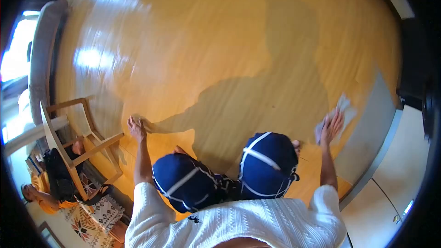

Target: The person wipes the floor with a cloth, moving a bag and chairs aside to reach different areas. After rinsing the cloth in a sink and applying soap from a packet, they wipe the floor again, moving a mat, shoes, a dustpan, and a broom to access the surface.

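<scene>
Low over the wooden floor (220, 32), on the right, my right hand (331, 127) has hold of a crumpled pale cloth (345, 112). Its fingers lie over the cloth, which sticks out on both sides of the hand. My left hand (137, 127) is at the left, close to the floor, with loosely bent fingers apart and nothing in them. A wooden chair (85, 156) stands beside that hand. Between my arms are my bent knees in dark blue trousers (268, 165) with white lines.
Behind the chair on the left, another person (43, 197) in an orange top sits near a patterned cloth (85, 222). A grey sofa-like piece (43, 55) runs along the left edge. White cabinet doors (395, 170) and a grey strip (367, 124) border the floor on the right.
</scene>
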`<state>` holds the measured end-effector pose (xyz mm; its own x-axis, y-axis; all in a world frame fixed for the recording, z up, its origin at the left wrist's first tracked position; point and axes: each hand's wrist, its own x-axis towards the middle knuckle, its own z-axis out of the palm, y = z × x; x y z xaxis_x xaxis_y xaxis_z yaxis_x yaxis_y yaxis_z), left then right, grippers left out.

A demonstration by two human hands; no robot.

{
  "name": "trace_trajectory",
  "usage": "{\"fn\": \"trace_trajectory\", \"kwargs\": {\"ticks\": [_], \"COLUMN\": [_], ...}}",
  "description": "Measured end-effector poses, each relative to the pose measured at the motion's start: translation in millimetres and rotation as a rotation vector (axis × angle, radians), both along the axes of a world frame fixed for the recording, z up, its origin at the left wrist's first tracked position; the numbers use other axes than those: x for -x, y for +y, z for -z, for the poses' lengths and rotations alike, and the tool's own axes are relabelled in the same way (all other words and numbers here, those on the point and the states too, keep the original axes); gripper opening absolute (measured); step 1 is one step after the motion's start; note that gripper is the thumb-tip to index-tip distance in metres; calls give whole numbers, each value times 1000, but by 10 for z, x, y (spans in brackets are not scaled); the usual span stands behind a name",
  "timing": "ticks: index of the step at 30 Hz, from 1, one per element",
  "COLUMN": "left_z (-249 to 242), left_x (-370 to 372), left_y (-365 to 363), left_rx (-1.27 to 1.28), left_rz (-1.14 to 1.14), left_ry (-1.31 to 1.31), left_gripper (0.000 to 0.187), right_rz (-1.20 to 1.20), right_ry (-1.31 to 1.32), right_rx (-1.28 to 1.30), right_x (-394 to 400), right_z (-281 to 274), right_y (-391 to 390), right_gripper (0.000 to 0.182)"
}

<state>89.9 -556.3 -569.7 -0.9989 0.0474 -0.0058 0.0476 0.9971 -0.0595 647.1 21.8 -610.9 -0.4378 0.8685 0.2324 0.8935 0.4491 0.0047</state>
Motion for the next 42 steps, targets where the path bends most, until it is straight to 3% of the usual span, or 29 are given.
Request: {"fn": "trace_trajectory", "kwargs": {"ticks": [2, 5, 7, 9, 11, 14, 16, 17, 18, 19, 20, 21, 22, 23, 25, 28, 31, 32, 35, 38, 40, 41, 42], "left_z": [269, 411, 463, 200, 151, 161, 188, 187, 185, 174, 178, 207, 526, 468, 260, 205, 186, 161, 193, 200, 211, 212, 220], "left_x": [222, 264, 325, 242, 285, 323, 306, 308, 318, 333, 321, 289, 147, 250, 277, 246, 288, 288, 335, 323, 303, 293, 312], "left_y": [-127, -31, -139, 55, 77, 71, 59, 44, 28, -15, -26, -18, -182, -75, -13, -52, -23, -9, -12, -38, -37, -44, -39], "left_rx": [-17, -170, -140, -236, -247, -218, -222, -226, -246, -249, -257, -277, -335, -349, -342, -313, -326, -351, -354, -326, -325, -329, -333], "left_rz": [-174, -209, -195, -224, -278, -322, -322, -318, -327, -328, -328, -320, -207, -251, -343, -346, -350, -346, -314, -296, -293, -297, -301], "left_ry": [126, 307, 213, 175, 126, 74, 67, 62, 53, 53, 40, 26, 177, 140, 26, -50, -54, -51, -6, -1, -14, -22, -23], "left_gripper": [57, 60, 60, 61, 62, 64, 64, 65, 66, 67, 67, 68, 69, 69, 71, 73, 73, 72, 71, 71, 72, 72, 73], "right_rz": [107, 148, -16, -110, -224, -606, -924, -962, -1115, -1226, -1374, -1540, -1676, -1673, -1323, -893, -411, -333, -79, -50, -552, -816, -906], "right_ry": [-44, -126, -13, 10, 142, 227, 306, 399, 286, 447, 436, 412, 412, 422, 471, 330, 479, 320, -90, 188, 457, 337, 373], "right_rx": [-6, 42, 122, 196, 197, -2, 101, 224, 249, 445, 511, 590, 732, 935, 1222, 554, 467, 428, 311, -29, 318, 203, 312], "right_x": [232, 1289, 2464, 3808, 5226, 7447, 8312, 8572, 8582, 8409, 8134, 7777, 7474, 7313, 7269, 7063, 6252, 6290, 6725, 8361, 9627, 9931, 10036], "right_z": [-59, 93, 19, -102, 84, 149, 30, 0, -39, -63, -93, -113, -159, -209, -84, -351, -397, -450, -233, 506, 290, 206, 38], "right_y": [-663, -797, -831, -831, -932, -1894, -3052, -3733, -4345, -4931, -5371, -5639, -5772, -5643, -4921, -3034, -1549, -1379, -790, -839, -1940, -2740, -3582], "right_gripper": [64, 68, 72, 74, 79, 80, 78, 80, 83, 81, 74, 68, 62, 56, 45, 50, 60, 65, 81, 79, 71, 64, 60]}}
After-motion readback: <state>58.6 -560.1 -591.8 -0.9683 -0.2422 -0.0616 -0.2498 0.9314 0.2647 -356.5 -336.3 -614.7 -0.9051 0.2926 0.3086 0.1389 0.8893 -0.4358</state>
